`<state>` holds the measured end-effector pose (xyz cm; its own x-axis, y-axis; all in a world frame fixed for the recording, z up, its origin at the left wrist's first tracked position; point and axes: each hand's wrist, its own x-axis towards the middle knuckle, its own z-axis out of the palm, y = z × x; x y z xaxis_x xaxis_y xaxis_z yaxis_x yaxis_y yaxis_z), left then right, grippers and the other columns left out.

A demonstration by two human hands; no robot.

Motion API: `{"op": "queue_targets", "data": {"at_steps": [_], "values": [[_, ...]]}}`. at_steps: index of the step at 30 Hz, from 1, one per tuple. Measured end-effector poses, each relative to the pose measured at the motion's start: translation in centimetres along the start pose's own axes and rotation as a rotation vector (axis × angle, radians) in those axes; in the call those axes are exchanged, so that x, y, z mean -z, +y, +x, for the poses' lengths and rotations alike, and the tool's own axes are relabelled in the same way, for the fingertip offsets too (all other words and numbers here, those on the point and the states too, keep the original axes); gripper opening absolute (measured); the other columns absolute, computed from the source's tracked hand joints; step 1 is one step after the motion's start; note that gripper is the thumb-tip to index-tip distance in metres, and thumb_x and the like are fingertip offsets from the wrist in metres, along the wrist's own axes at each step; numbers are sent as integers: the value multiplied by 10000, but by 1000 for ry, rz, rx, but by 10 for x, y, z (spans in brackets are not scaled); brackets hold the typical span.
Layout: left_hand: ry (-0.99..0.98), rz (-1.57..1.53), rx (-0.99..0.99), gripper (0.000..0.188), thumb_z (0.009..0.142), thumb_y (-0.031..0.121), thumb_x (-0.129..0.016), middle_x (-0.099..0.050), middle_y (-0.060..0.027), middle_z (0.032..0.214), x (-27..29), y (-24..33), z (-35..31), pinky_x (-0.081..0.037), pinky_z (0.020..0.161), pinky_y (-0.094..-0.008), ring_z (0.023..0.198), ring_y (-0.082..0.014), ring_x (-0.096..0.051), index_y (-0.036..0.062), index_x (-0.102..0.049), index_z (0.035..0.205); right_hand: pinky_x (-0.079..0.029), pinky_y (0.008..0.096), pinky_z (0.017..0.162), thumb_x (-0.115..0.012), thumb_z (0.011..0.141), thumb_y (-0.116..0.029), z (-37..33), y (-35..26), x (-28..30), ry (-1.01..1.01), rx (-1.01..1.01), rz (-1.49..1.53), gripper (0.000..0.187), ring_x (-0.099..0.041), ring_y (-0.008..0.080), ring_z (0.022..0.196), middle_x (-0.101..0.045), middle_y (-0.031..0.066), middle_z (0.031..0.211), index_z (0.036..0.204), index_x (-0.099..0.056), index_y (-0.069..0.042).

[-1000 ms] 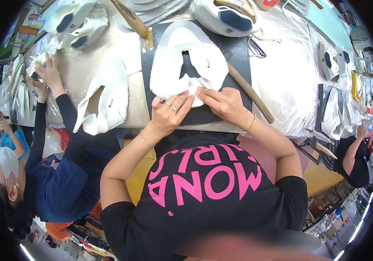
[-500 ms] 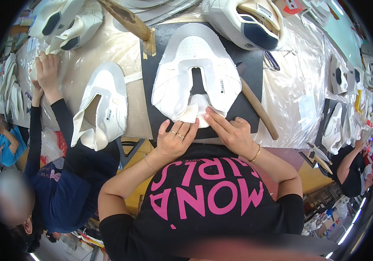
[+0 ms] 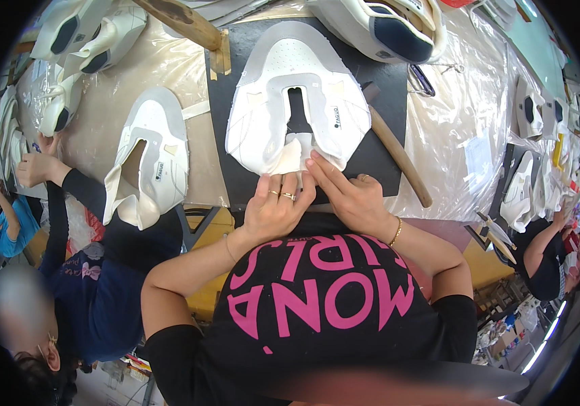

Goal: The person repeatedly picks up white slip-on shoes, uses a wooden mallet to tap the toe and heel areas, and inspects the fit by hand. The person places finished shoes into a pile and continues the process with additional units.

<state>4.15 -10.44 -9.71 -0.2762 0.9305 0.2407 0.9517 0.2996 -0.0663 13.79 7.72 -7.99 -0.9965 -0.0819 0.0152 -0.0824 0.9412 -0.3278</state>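
From my end I see the left hand point(image 3: 280, 206) narrowed, fingers bent side by side, holding the back edge of the white shoe upper point(image 3: 334, 101). The right hand point(image 3: 354, 199) touches the same edge just beside it, index and middle fingers straight on the pale heel cloth; its thumb is out of my sight, so I cannot tell whether it grips from below. The upper lies spread beyond both hands, grey toe end farthest from them.

Under the upper I have a black board point(image 3: 391, 88). Just beyond the right hand, on its outer side, a hammer point(image 3: 401, 159) lies slantwise with its wooden handle toward me. Well out past that hand, clear plastic sheeting point(image 3: 456, 122) covers the desk. To the left hand's left lies another white upper point(image 3: 171, 139). Past both hands, at the desk's far side, I see a white shoe point(image 3: 401, 30) with a dark blue patch and a wooden stick point(image 3: 185, 24).

Farther left of the left hand, a co-worker's hand point(image 3: 36, 169) is near more white shoes point(image 3: 110, 44). Another person point(image 3: 540, 260) is far to the right hand's right.
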Motion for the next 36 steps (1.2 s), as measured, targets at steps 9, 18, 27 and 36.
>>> {"op": "queue_targets", "data": {"at_steps": [9, 18, 27, 36], "values": [[-26, -5, -29, 261, 841, 179, -572, -648, -49, 965, 4, -2, 2, -352, 959, -358, 831, -149, -619, 64, -613, 1072, -413, 227, 412, -573, 831, -134, 29, -18, -13, -8, -110, -180, 543, -563, 78, 495, -419, 76, 1515, 1364, -522, -45], [103, -390, -82, 245, 773, 78, -626, -647, -122, 1055, 20, -5, 15, -431, 876, -374, 860, -206, -628, 20, -630, 1011, -485, 278, 638, -623, 802, -108, 5, 12, 7, 212, 81, 8, 433, -649, 175, 829, -519, 68, 1401, 1230, -596, -43], [55, -514, -505, 254, 720, 105, -674, -587, -101, 929, 13, -81, 76, -474, 838, -418, 881, -289, -601, 37, -598, 953, -441, 376, 985, -584, 767, -132, 14, -7, -17, 251, 306, -86, 363, -550, 273, 1113, -589, 147, 1143, 1078, -627, 50], [-158, -73, -281, 285, 789, 172, -671, -578, -140, 876, 42, -91, 72, -458, 746, -366, 794, -274, -596, -42, -585, 957, -466, 372, 904, -599, 808, -164, 34, 0, -30, 366, 224, -91, 288, -585, 274, 1018, -620, 146, 1077, 1036, -622, 11]]}}
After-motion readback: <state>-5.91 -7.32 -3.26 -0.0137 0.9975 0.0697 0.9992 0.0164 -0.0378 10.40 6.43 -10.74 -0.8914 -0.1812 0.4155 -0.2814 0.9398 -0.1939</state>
